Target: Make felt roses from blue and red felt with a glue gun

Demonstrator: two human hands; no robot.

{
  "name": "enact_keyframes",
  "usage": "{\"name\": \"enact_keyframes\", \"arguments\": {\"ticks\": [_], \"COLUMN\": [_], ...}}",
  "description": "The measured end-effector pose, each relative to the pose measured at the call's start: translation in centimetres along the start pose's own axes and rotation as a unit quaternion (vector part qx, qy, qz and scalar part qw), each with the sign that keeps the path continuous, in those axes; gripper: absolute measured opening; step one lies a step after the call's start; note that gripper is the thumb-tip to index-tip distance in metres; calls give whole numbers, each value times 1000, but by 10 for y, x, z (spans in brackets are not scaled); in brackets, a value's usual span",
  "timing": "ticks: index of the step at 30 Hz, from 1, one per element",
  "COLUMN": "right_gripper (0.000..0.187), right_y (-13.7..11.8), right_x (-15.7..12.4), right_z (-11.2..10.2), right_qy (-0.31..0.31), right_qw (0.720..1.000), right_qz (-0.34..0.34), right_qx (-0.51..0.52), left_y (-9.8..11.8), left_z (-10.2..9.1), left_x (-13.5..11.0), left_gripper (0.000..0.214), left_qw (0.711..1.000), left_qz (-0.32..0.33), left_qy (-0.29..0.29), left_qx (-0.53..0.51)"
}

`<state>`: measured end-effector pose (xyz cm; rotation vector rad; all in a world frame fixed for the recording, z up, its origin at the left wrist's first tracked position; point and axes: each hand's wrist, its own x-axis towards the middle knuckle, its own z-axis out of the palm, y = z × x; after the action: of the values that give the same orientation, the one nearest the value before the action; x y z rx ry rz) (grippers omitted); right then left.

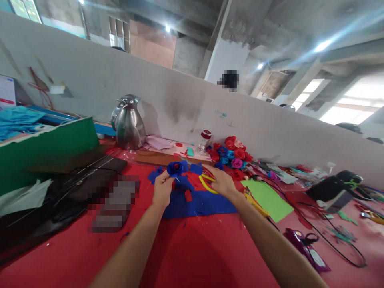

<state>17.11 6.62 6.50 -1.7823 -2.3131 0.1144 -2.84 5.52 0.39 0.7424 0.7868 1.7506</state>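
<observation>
My left hand [163, 188] pinches the stem of a dark blue paper flower [177, 169], its bloom upright above my fingertips, with a bit of red at its centre. To the right, my right hand [220, 182] is closed around a yellow-handled tool [207, 185]; its curved handle shows below my fingers, and its kind is unclear. Just left of those fingers is a small blue piece [196, 169]; whether they hold it is unclear. Beneath both hands lies a blue sheet [201, 204], with blue scraps and a small red piece [188, 195] around it.
Behind are a steel jug [130, 124], a red-capped jar [204, 141] and a bunch of colourful flowers [235, 154]. On the right, a green sheet [268, 200], yellow-handled pliers [255, 202], a purple device [307, 250] and cables lie on the red table [192, 256]. A green panel [48, 154] stands left.
</observation>
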Motion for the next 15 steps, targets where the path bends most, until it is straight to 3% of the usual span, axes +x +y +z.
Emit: {"name": "enact_keyframes", "arguments": {"ticks": [2, 3, 5, 8, 10, 11, 15], "right_gripper": [71, 70, 66, 57, 47, 42, 40], "right_y": [8, 11, 15, 15, 11, 8, -8], "right_x": [-12, -16, -22, -31, -39, -44, -55], "right_z": [10, 16, 28, 38, 42, 42, 43], "right_qy": [72, 111, 156, 118, 72, 48, -37], "right_qw": [984, 961, 890, 759, 697, 681, 664], "right_qz": [17, 23, 43, 89, 117, 127, 152], "right_qx": [162, 252, 427, 634, 704, 719, 731], "left_y": [-2, -2, -3, -3, -3, -3, -4], "left_z": [1, 1, 0, -1, -1, 0, 1], "left_x": [0, -1, -1, -1, -2, -2, -3], "left_gripper": [20, 19, 18, 21, 24, 25, 26], "left_qw": [1000, 1000, 1000, 999, 998, 998, 995], "left_qz": [-10, -14, -18, -20, -13, -9, -8], "left_qy": [-2, -5, -10, -8, 2, 7, 36], "left_qx": [5, 9, 20, 43, 59, 67, 88]}}
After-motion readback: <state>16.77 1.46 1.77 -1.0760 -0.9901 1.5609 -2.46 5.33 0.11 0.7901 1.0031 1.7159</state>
